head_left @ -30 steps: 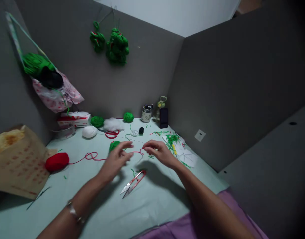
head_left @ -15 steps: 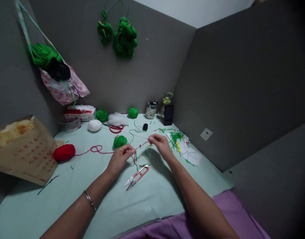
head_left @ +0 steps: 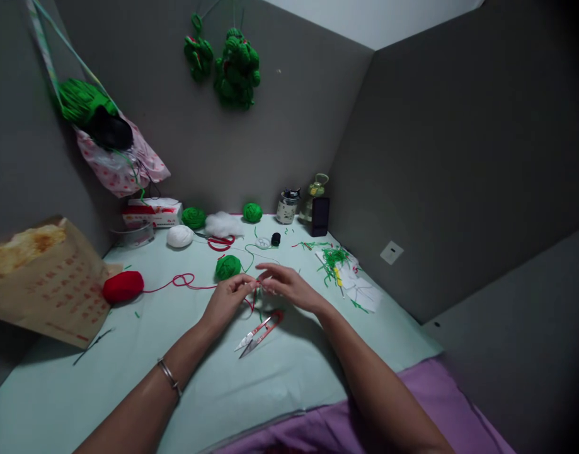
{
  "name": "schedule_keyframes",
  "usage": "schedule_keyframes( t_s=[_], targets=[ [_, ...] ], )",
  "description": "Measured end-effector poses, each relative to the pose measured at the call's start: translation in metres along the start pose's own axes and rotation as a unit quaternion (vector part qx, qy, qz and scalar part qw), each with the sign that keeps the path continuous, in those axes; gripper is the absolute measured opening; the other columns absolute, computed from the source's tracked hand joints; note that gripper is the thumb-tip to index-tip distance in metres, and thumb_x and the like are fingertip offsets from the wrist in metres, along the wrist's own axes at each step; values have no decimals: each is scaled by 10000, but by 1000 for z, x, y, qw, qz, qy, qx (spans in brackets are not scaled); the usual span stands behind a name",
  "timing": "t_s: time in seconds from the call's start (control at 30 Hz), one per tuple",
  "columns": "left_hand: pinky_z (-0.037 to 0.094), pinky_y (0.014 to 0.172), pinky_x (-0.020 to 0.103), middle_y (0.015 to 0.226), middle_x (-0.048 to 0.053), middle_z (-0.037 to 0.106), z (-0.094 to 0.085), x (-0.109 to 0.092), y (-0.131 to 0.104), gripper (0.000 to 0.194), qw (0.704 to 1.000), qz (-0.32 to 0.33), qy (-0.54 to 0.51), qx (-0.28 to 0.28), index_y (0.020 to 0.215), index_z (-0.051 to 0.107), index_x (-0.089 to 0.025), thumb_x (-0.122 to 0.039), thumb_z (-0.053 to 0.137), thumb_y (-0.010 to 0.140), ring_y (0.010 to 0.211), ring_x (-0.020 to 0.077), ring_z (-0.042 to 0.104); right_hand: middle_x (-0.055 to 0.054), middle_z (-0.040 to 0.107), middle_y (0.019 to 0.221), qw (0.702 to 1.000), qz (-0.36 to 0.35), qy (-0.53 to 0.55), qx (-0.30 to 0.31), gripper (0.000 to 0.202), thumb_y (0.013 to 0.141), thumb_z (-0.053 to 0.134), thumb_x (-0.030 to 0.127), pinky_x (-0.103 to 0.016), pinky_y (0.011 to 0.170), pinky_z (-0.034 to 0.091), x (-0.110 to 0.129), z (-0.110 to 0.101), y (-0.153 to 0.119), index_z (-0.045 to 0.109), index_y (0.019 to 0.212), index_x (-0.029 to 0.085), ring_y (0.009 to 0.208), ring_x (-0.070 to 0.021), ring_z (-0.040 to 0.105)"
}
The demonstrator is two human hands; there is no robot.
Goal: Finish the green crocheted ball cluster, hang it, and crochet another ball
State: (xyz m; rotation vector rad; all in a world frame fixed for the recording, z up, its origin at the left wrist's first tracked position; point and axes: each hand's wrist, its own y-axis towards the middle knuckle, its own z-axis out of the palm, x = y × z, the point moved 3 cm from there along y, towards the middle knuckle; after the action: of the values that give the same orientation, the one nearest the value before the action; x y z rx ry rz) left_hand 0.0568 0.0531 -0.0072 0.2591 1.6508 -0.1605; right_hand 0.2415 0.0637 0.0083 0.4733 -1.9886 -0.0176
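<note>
My left hand (head_left: 227, 301) pinches a small bit of red yarn between thumb and forefinger, above the middle of the table. Right against those fingertips is my right hand (head_left: 292, 289), its thumb and fingertips closed at the same yarn and its forefinger raised. The fingers mostly hide the piece there. Loose red yarn (head_left: 252, 309) hangs below the left fingertips. A strand (head_left: 201, 287) runs left to a red yarn ball (head_left: 123, 287). Thread snips (head_left: 261, 334) with orange handles lie just below my hands. Behind the left hand sits a green yarn ball (head_left: 227, 267).
Red-handled scissors (head_left: 222, 243), white yarn (head_left: 180, 237), stuffing (head_left: 223, 224) and a black spool (head_left: 275, 239) lie farther back. Green scraps (head_left: 335, 258) are at the right, with a phone (head_left: 320, 217) behind. A paper food bag (head_left: 57, 290) stands left.
My right hand has moved left and slightly down to meet the left fingertips. The red yarn piece that was stretched between the hands is now gathered there. My left hand has barely moved.
</note>
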Motion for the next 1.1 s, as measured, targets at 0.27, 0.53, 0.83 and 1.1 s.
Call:
schedule_keyframes(
  t_s=[0.27,0.53,0.83,1.1],
  targets=[
    [244,513,263,577,-41,502,-4,3,0,365,999,-8,-17,-28,849,718,-173,-527,695,764,530,127,362,7,647,675,999,28,23,-12,260,841,662,403,-238,599,411,0,0,0,713,820,149,613,-115,513],
    [219,516,262,541,-58,418,-15,-4,2,338,997,-18,-49,-55,788,706,-169,-497,727,713,519,117,315,8,609,608,991,48,-15,-122,301,799,650,449,-254,560,418,-22,-31,9,705,766,155,558,-121,504],
    [188,499,253,575,-44,494,-43,-15,5,368,996,-31,-58,-59,823,710,-149,-494,743,699,501,95,287,-130,685,921,955,50,-152,-249,185,802,645,276,-385,814,471,-38,-90,-11,735,906,152,876,-252,622],
    [239,513,241,553,-53,473,-12,-5,-1,354,999,-39,-21,24,858,739,-155,-493,709,760,516,103,337,-33,726,925,989,-55,-134,-40,209,933,590,313,-245,678,500,15,2,-6,703,1063,195,707,-129,638]
  ],
)
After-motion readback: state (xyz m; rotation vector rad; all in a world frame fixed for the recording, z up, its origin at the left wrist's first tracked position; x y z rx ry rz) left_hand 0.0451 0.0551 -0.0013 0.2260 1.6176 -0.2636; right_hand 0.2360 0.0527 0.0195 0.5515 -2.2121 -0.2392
